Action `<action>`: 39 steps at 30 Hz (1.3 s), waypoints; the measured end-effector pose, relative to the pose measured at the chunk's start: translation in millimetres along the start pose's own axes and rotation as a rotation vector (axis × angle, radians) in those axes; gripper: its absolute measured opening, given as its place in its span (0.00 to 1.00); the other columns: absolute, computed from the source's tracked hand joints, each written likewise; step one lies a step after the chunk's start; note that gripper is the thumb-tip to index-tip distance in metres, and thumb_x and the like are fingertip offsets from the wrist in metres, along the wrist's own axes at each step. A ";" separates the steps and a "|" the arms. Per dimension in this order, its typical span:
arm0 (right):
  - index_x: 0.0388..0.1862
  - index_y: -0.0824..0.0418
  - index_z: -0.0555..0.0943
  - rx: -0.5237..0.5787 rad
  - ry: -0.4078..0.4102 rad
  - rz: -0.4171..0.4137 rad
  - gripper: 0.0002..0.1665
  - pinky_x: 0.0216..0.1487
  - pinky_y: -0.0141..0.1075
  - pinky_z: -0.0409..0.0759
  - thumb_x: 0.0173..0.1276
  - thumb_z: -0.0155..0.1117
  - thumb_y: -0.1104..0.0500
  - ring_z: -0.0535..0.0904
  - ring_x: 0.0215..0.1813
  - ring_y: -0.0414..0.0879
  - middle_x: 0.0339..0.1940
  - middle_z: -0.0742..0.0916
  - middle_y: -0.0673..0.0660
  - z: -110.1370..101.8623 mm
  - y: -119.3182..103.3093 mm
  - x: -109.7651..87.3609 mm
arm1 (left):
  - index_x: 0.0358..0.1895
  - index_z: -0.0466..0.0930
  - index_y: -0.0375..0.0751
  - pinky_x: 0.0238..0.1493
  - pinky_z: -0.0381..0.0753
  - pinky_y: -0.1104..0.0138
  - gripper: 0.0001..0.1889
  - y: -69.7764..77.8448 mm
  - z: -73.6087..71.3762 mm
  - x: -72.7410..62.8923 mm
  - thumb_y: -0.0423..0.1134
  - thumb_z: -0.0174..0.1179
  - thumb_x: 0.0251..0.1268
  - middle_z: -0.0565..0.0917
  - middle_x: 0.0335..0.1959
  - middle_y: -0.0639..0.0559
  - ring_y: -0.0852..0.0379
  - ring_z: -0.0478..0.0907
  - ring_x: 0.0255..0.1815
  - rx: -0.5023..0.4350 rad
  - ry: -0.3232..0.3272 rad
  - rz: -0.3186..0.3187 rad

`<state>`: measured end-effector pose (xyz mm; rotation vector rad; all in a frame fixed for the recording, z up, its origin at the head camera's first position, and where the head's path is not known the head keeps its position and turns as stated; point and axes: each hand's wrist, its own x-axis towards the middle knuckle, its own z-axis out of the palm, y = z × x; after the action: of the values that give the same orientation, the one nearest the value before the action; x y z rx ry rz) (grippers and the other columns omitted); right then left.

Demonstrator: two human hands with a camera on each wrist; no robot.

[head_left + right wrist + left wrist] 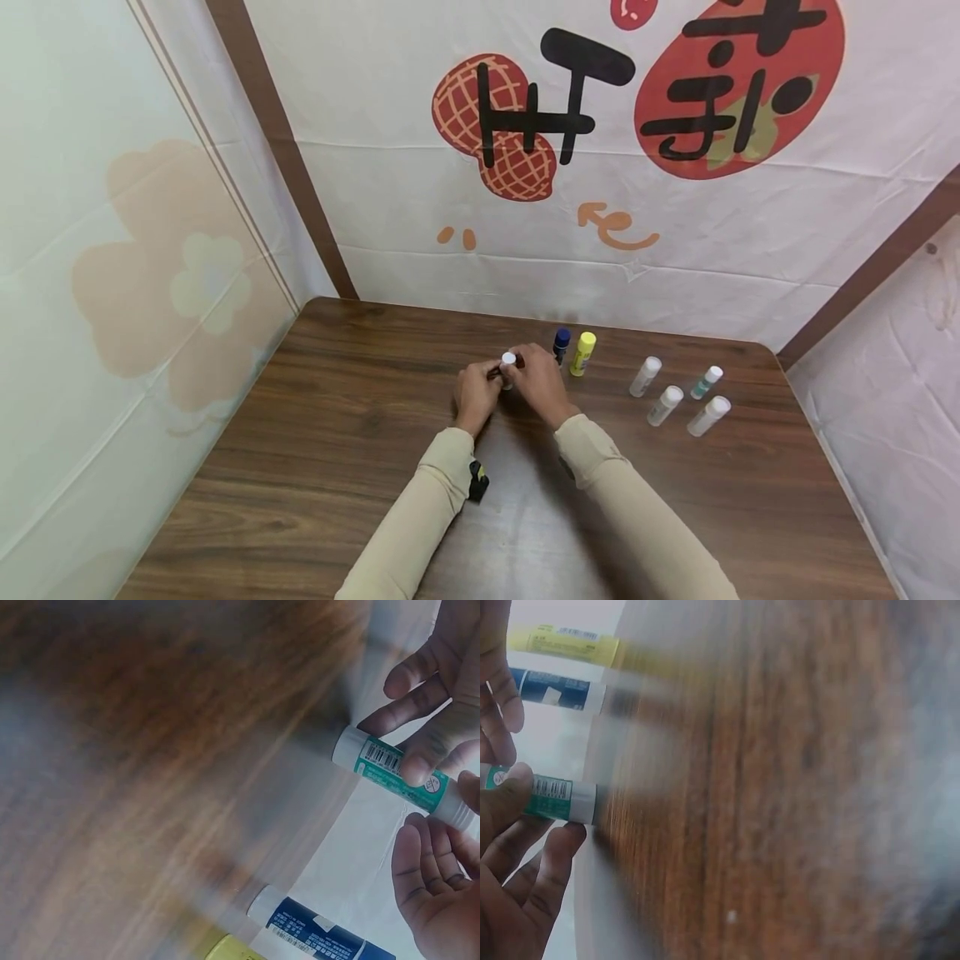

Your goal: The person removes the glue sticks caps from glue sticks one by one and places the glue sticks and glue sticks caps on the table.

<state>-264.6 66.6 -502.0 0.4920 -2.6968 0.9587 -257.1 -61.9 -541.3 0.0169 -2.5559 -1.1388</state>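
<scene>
A glue stick (396, 774) with a green label and white ends stands upright on the table between the two hands. My left hand (476, 395) pinches its body, thumb over the green label in both wrist views. At its top, my right hand (542, 385) has thumb and fingers around the white cap (508, 358). Just right of the right hand stand a blue glue stick (562, 340) and a yellow glue stick (583, 353), both upright; the right fingers partly hide the blue one in the head view.
Farther right on the brown wooden table (315, 433) stand several white-capped sticks, among them a small one with a teal label (707, 382). A printed white cloth wall (390, 225) rises behind the table's back edge. A black wrist strap (477, 482) sits at the left cuff.
</scene>
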 end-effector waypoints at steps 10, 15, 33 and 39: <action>0.39 0.62 0.83 0.043 0.119 0.047 0.16 0.36 0.40 0.77 0.60 0.72 0.51 0.79 0.36 0.46 0.34 0.84 0.55 3.6 -2.2 -19.3 | 0.40 0.90 0.47 0.35 0.82 0.61 0.13 3.1 -2.8 -12.9 0.28 0.69 0.52 0.88 0.35 0.53 0.55 0.85 0.36 -0.042 -0.027 0.052; 0.39 0.63 0.83 0.050 0.199 0.045 0.17 0.37 0.42 0.79 0.61 0.71 0.51 0.80 0.36 0.48 0.35 0.84 0.56 6.1 0.2 -25.7 | 0.42 0.89 0.47 0.36 0.82 0.62 0.12 3.9 0.1 -14.0 0.30 0.69 0.55 0.88 0.36 0.53 0.56 0.84 0.37 -0.044 -0.056 0.076; 0.36 0.62 0.86 -0.049 0.252 -0.047 0.14 0.31 0.45 0.78 0.56 0.75 0.54 0.80 0.30 0.48 0.29 0.84 0.55 2.5 10.5 -22.9 | 0.44 0.89 0.49 0.29 0.78 0.60 0.14 4.6 6.2 -7.9 0.31 0.68 0.54 0.88 0.35 0.52 0.53 0.83 0.33 0.061 -0.124 0.149; 0.40 0.61 0.86 -0.041 0.154 -0.109 0.13 0.32 0.41 0.79 0.58 0.73 0.56 0.80 0.30 0.46 0.33 0.85 0.54 -2.9 17.9 -17.4 | 0.45 0.88 0.49 0.31 0.79 0.61 0.12 2.9 6.6 -6.4 0.34 0.69 0.56 0.88 0.37 0.52 0.54 0.83 0.34 0.038 -0.147 0.172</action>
<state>-255.3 85.6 -515.6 0.5284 -2.5199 0.8733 -252.7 -54.2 -545.2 -0.2827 -2.6454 -1.0617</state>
